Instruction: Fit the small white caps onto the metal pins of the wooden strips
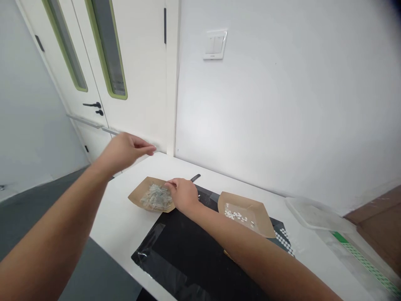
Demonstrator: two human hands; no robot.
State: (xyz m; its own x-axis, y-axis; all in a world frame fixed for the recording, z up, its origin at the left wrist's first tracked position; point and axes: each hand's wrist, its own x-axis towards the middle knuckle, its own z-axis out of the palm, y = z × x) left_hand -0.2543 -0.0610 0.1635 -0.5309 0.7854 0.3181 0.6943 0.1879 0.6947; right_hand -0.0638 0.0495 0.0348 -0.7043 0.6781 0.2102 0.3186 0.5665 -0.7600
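Note:
My left hand (131, 150) is raised above the table's far left part, its thumb and fingertips pinched together; anything between them is too small to make out. Beside the left paper tray (136, 196), my right hand (184, 193) reaches over the rim, fingers pinched near a pile of small clear packets (157, 197). What that pinch holds, if anything, is hidden. Another paper tray (266, 221), with several small white pieces (237, 216) in it, stands to the right, beyond my right forearm. A black mat (178, 242) lies under my right arm.
A dark-handled tool (196, 177) lies behind my right hand. Rows of white dots (283, 241) show right of the right tray. A translucent lid (319, 215) and green patterned strip (363, 259) lie at the right. A wall (266, 104) borders the white table (109, 221).

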